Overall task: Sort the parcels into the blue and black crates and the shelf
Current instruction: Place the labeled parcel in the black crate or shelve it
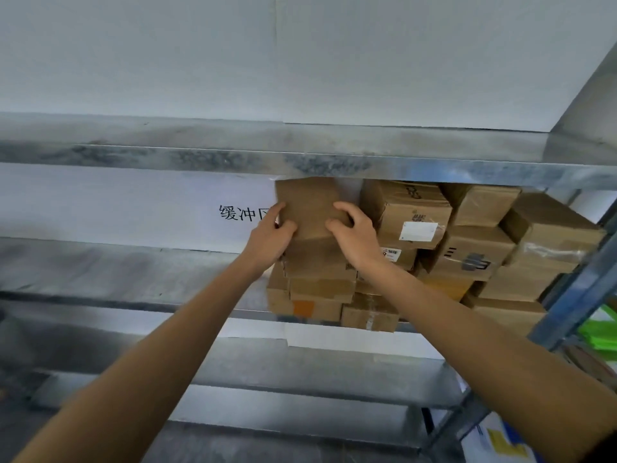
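Your left forearm [160, 355] and right forearm [484, 345] are bare from the bottom of the view up to the wrists. Your left hand [270, 237] and right hand [355, 235] are bare too. A dark patch [607, 455] by your right elbow may be a sleeve edge; unclear.

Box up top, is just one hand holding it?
No, the left hand and the right hand both grip the box, one on each side.

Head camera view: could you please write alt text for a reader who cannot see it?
A person's left hand and right hand grip a plain cardboard parcel atop stacked boxes on a metal shelf. A white sign with black characters is behind.
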